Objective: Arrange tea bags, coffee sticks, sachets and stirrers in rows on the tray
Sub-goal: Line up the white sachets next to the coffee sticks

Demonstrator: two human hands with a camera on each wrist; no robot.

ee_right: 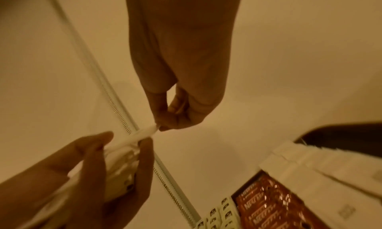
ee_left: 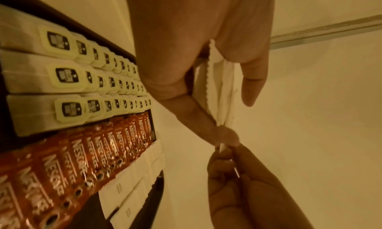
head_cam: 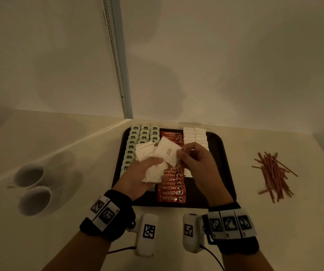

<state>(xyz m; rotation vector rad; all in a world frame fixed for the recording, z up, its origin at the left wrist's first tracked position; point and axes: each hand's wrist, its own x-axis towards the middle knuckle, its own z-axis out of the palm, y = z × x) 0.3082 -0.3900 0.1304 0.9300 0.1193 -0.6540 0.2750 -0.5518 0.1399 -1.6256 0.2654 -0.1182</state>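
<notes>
A dark tray [head_cam: 221,163] holds rows of pale tea bags [head_cam: 137,133], a column of orange Nescafe coffee sticks [head_cam: 172,189] and white sachets [head_cam: 195,134] at its far right. Above the tray my left hand [head_cam: 147,169] grips a bunch of white sachets [head_cam: 146,151]. My right hand [head_cam: 194,157] pinches the edge of one white sachet [head_cam: 168,152] at the top of that bunch. The left wrist view shows the bunch of sachets [ee_left: 221,85] between thumb and fingers; the right wrist view shows the pinched sachet [ee_right: 144,132] edge-on.
A loose pile of red-brown stirrers [head_cam: 273,176] lies on the counter right of the tray. Two white cups [head_cam: 33,187] stand at the left. A wall with a vertical metal strip [head_cam: 116,55] rises close behind the tray.
</notes>
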